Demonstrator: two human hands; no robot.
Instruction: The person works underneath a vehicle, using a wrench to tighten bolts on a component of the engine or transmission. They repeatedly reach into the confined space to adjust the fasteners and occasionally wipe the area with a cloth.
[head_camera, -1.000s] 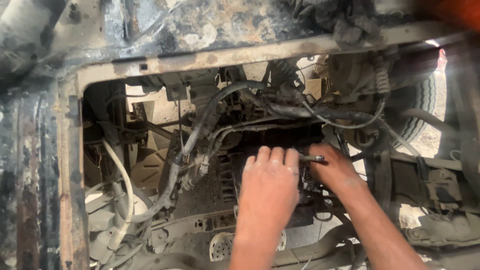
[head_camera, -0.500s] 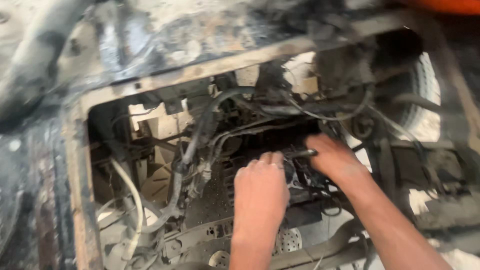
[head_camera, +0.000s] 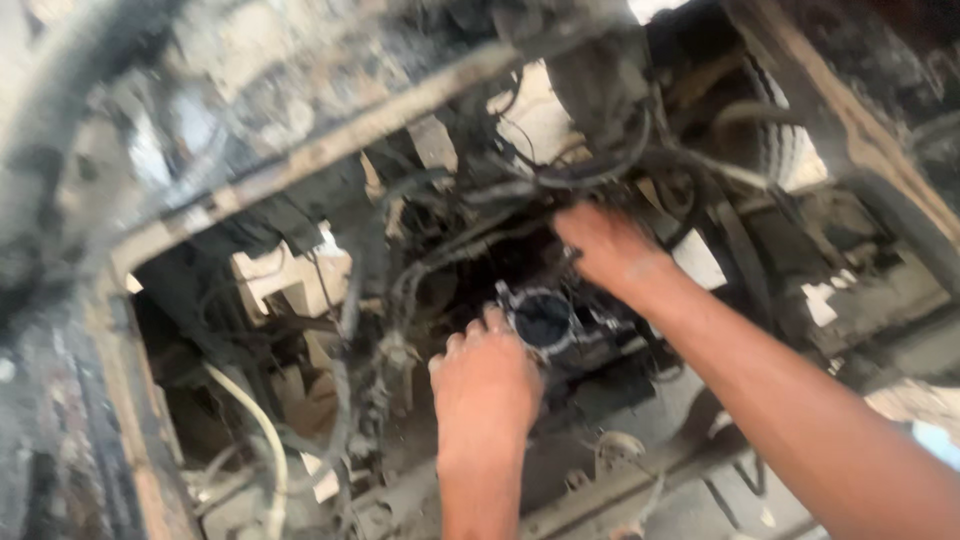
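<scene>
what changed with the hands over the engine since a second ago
The left hand slid back off the dark engine part, uncovering its round metal-rimmed opening; its fingertips now sit at the rim. The right hand let go of the small tool and reaches among the hoses. Both stay inside the rusty frame.

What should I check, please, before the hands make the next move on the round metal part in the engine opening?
1. Left hand touches the round metal part: ok, its fingers lie at the part's left edge.
2. Right hand is free of the hoses: cannot tell, it reaches in among dark hoses and cables and the picture is blurred.
3. A tool is in the right hand: cannot tell, the fingertips are hidden.
4. The part's round opening is visible: ok, the dark bore faces the camera.
5. The pale hose is away from both hands: ok, it hangs to the lower left.
</scene>
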